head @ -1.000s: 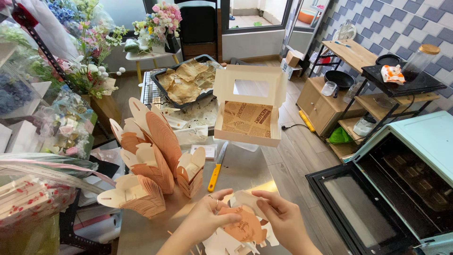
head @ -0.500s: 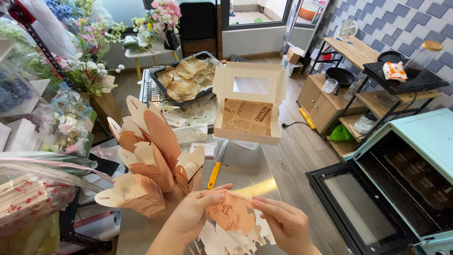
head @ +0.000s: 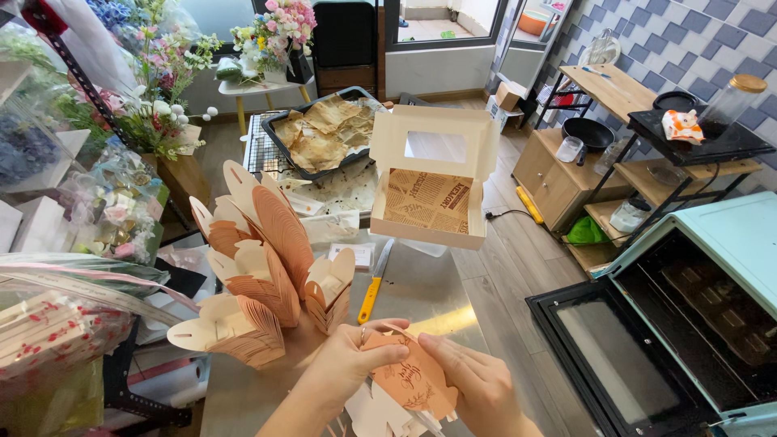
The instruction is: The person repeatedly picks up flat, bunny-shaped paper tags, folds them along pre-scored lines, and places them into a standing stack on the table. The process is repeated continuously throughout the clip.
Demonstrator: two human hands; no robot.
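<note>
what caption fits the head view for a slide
Left hand and right hand hold a flat peach paper box blank over a steel table, beside stacked folded petal boxes and a yellow-handled knife.

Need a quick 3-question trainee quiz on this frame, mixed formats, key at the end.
1. True or false: the oven door at lower right is open.
2. What do the left hand and right hand hold between them? A) the yellow-handled knife B) a flat peach-coloured paper box blank C) a flower stem
3. Fill in: the windowed box with its lid up is lined with printed ____ paper.

Key:
1. True; the door hangs down and the racks inside show.
2. B; both hands grip the paper box blank, while the yellow-handled knife lies on the steel table.
3. Brown.
</note>
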